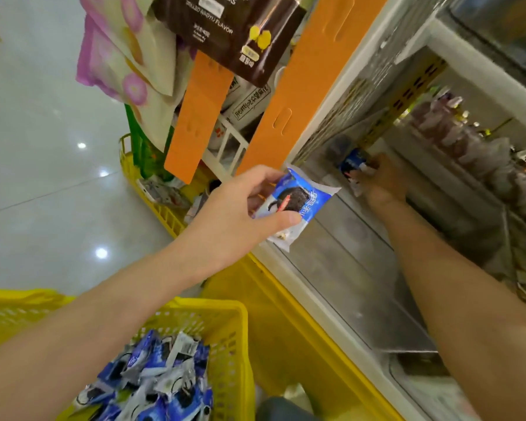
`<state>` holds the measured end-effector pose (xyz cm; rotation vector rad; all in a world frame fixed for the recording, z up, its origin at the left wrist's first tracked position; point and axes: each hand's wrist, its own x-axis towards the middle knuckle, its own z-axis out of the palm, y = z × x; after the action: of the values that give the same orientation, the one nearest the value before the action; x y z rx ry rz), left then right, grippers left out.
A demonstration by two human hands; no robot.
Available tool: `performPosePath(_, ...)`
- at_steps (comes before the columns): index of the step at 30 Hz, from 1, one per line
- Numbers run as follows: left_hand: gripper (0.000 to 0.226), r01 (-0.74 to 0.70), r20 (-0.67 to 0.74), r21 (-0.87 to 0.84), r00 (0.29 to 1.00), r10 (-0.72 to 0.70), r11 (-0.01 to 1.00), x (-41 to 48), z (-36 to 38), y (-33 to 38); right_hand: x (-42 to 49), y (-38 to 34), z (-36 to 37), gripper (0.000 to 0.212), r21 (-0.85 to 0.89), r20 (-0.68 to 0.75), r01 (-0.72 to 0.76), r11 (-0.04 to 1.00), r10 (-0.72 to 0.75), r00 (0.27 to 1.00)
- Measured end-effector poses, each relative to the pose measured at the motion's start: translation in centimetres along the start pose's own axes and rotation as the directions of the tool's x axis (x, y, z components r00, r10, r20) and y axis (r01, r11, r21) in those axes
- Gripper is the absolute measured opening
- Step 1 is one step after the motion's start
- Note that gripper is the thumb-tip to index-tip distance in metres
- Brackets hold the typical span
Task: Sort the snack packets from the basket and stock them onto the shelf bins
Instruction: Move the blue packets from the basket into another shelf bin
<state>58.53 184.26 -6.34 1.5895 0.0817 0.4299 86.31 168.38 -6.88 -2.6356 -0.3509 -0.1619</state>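
My left hand [240, 214] grips a blue-and-white snack packet [298, 202] with a dark cookie picture, held just outside the front edge of a clear shelf bin [356, 247]. My right hand [383, 180] reaches deep into that bin and is closed on another blue packet [353, 161] at its far end. A yellow basket [231, 329] at the bottom holds several more blue-and-white packets [152, 381].
Orange hanging strips [304, 83] with a dark brown snack bag [231, 28] and pink-flowered bags [116, 56] hang above. A second yellow basket [158, 205] sits behind. Neighbouring bins [480, 159] on the right hold blurred packets. Glossy floor [43, 177] lies left.
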Motion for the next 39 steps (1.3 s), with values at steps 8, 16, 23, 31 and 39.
performPosePath(8,0.032,0.047,0.020,-0.035,0.999,-0.046,0.998,-0.5,0.8,-0.1,0.0,-0.3,-1.2,0.043,-0.411,0.007,0.093,0.907,-0.099,0.995)
performPosePath(16,0.025,0.209,-0.068,-0.167,0.972,-0.223,0.963,-2.6,0.9,0.4,-4.7,-3.3,-2.3,0.035,-0.356,-0.145,0.189,0.915,-0.254,0.956)
performPosePath(23,0.036,0.327,-0.001,-0.235,0.942,-0.337,0.915,-4.6,1.0,1.3,-16.6,-9.9,-4.9,0.016,0.374,-0.118,0.360,0.855,-0.341,0.933)
performPosePath(31,0.038,0.231,-0.122,-0.207,0.958,-0.259,0.951,-6.1,1.1,2.0,-25.2,-10.8,-6.9,0.030,0.633,0.500,-0.236,0.737,-0.156,0.852)
performPosePath(39,0.011,0.042,-0.153,-0.164,0.986,-0.068,0.986,-5.3,2.4,4.0,-23.7,-9.6,-10.2,0.026,0.663,0.413,-0.018,0.748,-0.346,0.842)
